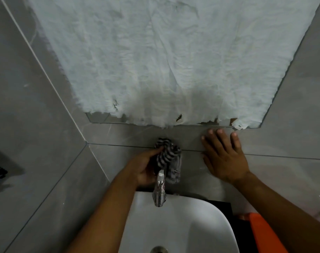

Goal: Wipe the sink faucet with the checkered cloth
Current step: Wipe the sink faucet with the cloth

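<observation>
Your left hand [144,168] grips the bunched black-and-white checkered cloth [167,157], pressed around the rear of the shiny chrome sink faucet [160,192] where it meets the grey tiled wall [283,139]. Your right hand [224,157] lies flat, fingers spread, holding nothing, on that wall just right of the faucet. The spout overhangs the white ceramic basin [192,225].

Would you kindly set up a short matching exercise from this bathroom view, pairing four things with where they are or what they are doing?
Things:
1. left hand
2. right hand
3. checkered cloth
4. drain

States:
A. pressed flat against the tiled wall
B. at the bottom of the white sink
C. bunched over the back of the chrome faucet
D. gripping the cloth at the faucet

Pairs: 1-D, 2-A, 3-C, 4-B
</observation>
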Demonstrator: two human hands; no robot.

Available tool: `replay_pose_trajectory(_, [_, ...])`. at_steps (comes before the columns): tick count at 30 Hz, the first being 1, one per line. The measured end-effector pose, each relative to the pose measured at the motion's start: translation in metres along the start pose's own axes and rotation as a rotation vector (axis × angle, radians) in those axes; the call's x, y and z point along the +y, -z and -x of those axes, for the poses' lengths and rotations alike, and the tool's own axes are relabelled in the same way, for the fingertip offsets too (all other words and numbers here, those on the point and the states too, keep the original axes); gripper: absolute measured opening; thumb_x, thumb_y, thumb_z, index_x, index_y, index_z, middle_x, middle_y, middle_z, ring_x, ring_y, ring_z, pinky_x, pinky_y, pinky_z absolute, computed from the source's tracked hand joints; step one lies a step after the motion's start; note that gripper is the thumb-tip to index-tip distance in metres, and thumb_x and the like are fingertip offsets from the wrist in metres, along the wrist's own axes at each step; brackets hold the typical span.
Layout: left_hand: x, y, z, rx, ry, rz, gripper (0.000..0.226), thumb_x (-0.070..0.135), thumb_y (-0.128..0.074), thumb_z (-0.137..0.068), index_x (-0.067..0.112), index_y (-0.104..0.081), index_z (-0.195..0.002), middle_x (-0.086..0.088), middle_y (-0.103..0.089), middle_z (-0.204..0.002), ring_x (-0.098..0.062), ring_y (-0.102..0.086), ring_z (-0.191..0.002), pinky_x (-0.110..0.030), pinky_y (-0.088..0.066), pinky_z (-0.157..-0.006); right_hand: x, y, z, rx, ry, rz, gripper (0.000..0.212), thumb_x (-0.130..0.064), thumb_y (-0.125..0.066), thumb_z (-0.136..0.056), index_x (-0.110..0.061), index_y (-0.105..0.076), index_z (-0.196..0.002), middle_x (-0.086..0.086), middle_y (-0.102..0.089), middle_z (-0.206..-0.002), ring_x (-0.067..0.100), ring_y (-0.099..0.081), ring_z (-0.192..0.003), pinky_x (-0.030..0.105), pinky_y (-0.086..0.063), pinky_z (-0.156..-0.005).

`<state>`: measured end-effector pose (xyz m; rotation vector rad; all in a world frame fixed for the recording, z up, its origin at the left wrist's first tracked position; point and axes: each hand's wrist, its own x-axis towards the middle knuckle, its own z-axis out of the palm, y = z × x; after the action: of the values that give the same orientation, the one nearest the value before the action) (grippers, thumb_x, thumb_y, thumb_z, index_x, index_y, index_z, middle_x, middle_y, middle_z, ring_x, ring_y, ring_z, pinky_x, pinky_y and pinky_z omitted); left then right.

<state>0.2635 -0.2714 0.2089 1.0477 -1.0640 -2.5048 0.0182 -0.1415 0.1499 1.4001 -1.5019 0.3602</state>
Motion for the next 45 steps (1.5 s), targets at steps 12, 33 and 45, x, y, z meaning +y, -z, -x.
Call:
replay_pose_trajectory(12, [0.006, -0.046, -0.019, 0.499, -0.14, -1.426, 0.03, 0.03, -0.066, -0.087, 0.005, -0.07, -0.103, -0.014, -0.07, -0.112, -0.03, -0.066, -0.109, -0.039, -0.052, -0.097, -0.002, -0.002, -0.001, 0.009, -0.006, 0.005, 0.07, -0.041, -0.054, -0.089, -0.017, -0.031, -0.151, 0.009, -0.035, -0.154, 0.031, -0.02, -0.148, 0.051, -0.005, -0.125])
replay_pose_trajectory(33, [-0.09, -0.028, 0.072, 0.797, -0.482, -1.3, 0.04, 0.05, -0.053, -0.094, 0.023, -0.055, -0.124, 0.008, -0.07, -0.118, -0.015, -0.062, -0.118, -0.049, -0.008, -0.123, -0.007, -0.001, 0.001, -0.048, -0.043, -0.012, 0.084, -0.041, -0.058, -0.087, -0.019, -0.016, -0.157, 0.009, -0.029, -0.157, 0.029, -0.012, -0.151, 0.053, -0.008, -0.122])
replay_pose_trajectory(45, [0.01, -0.04, 0.018, 0.382, -0.22, -0.65, 0.015, 0.032, -0.078, -0.083, 0.021, -0.069, -0.084, 0.008, -0.072, -0.069, 0.0, -0.067, -0.05, -0.013, -0.049, -0.04, -0.006, -0.004, 0.002, -0.037, -0.039, 0.008, 0.08, -0.043, -0.055, -0.089, -0.019, -0.018, -0.157, 0.01, -0.025, -0.16, 0.029, -0.008, -0.154, 0.054, -0.005, -0.123])
